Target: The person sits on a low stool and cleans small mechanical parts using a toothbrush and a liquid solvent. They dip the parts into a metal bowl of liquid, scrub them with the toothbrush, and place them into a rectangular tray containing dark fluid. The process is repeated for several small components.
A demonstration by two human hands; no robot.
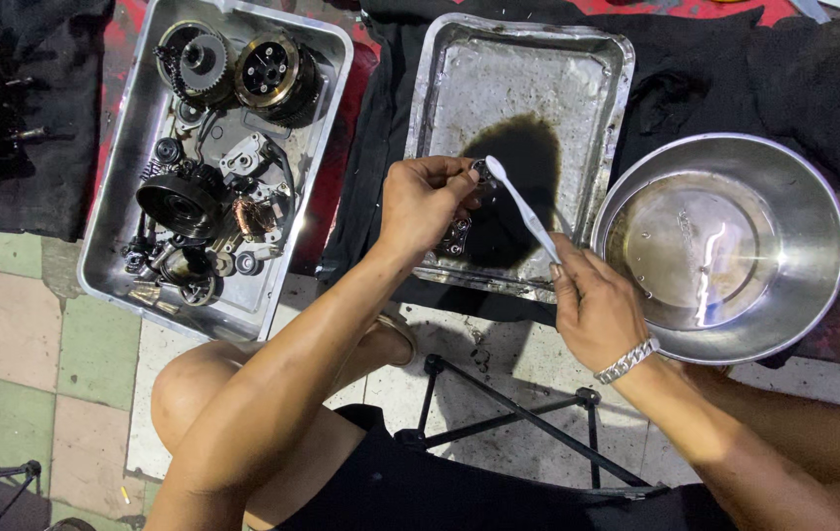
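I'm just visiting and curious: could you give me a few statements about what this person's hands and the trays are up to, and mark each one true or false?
1. The right hand holds a white toothbrush. True.
2. The left hand is empty. False: it pinches a small metal part at the brush head.
3. The tray under the hands is spotless. False: a dark oily puddle lies in it.
4. The left tray is packed with engine parts. True.
5. The round steel bowl is heaped with parts. False: it holds no parts, only a shiny wet-looking bottom.
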